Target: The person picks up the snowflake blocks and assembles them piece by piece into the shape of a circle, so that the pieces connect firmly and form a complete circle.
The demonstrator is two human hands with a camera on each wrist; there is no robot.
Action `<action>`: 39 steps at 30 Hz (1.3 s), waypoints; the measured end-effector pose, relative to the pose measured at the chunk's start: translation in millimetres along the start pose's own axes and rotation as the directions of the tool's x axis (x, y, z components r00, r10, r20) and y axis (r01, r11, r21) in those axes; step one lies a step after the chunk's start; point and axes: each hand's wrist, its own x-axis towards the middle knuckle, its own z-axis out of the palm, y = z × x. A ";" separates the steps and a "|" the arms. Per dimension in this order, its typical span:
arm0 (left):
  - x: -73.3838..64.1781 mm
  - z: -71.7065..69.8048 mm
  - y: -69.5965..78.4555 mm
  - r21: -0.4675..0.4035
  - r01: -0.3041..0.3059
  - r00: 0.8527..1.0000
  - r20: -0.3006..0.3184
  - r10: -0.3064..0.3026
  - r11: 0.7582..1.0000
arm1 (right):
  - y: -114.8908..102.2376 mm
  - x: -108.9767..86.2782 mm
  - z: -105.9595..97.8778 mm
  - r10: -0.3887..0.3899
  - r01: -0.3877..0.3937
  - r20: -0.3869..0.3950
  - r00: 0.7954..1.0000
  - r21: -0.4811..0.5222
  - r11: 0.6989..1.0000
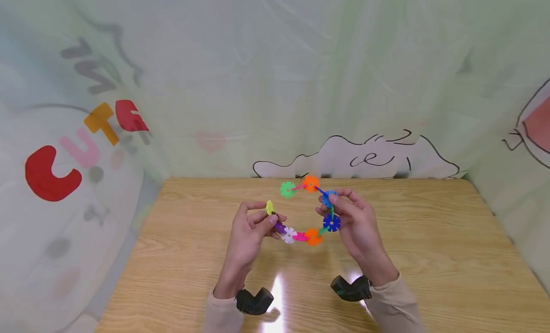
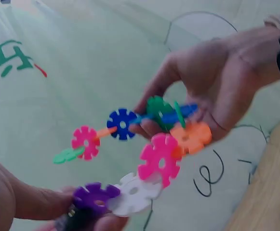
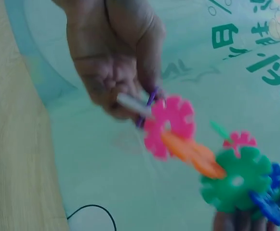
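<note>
A chain of notched plastic snowflake discs hangs in the air between both hands, bent into an open ring. My left hand (image 1: 247,235) pinches its left part near the purple disc (image 2: 96,196), with a yellow disc (image 1: 269,207) standing up at that end. Beside the purple one come a white disc (image 1: 289,235), a pink disc (image 2: 160,156) and an orange disc (image 1: 313,237). My right hand (image 1: 361,225) pinches a light blue disc (image 1: 328,199) above the dark blue disc (image 1: 332,223). The far end, a light green disc (image 1: 288,190), is free, apart from the yellow one.
Below the hands lies a wooden table (image 1: 180,275). A pale printed curtain (image 1: 215,84) rises behind it and along both sides. Black devices are strapped to the left wrist (image 1: 254,302) and the right wrist (image 1: 351,289).
</note>
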 end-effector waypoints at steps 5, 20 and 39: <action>-11.5 5.0 13.8 0.017 -0.137 0.990 -0.018 0.137 0.990 | -10.9 0.6 -17.1 0.056 -0.006 0.362 0.930 -0.137 0.991; -31.9 10.5 26.5 0.312 -0.355 0.934 0.148 0.324 0.881 | -15.9 -21.0 15.8 0.072 0.102 0.263 0.962 -0.590 0.801; -46.7 17.7 39.4 0.354 -0.644 0.763 0.238 0.601 0.678 | -21.3 -47.9 42.5 -0.252 0.320 0.199 0.947 -0.629 0.708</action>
